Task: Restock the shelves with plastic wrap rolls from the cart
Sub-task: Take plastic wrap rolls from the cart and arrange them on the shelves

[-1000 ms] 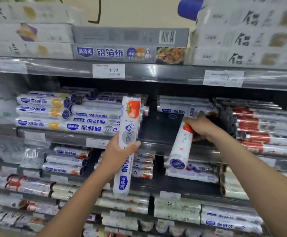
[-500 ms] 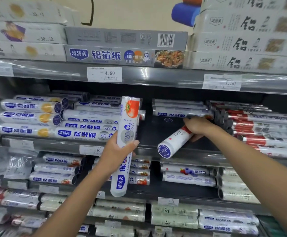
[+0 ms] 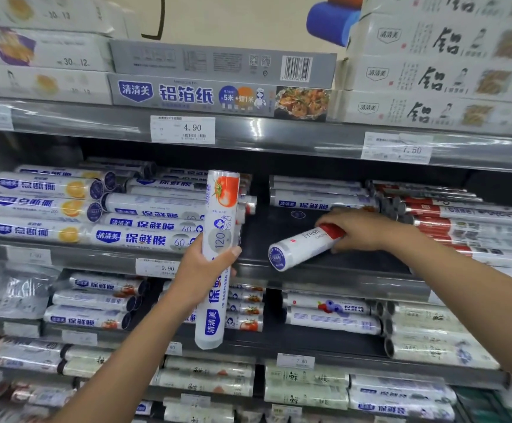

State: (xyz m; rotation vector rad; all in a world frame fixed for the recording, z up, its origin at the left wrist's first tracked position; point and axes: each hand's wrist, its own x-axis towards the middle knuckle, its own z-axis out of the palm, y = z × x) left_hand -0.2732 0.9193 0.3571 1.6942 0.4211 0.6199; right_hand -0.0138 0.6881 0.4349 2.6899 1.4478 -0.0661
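The left hand [image 3: 201, 270] holds a plastic wrap roll [image 3: 221, 221] upright in front of the left stack [image 3: 144, 221] on the middle shelf [image 3: 355, 264]. To its right, the right hand [image 3: 361, 228] holds a second roll [image 3: 300, 248] slanted in the gap beside the right stack [image 3: 468, 221]. Aluminium foil boxes [image 3: 193, 94] lie on the upper shelf [image 3: 279, 132].

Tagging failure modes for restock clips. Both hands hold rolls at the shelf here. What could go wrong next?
1. The right grip holds the Fresh roll only at its red end, with its blue cap near the shelf edge. If released there, it might roll off.
2. The left grip holds the tomato roll upright before the stacked rolls. Swinging it in could knock them.
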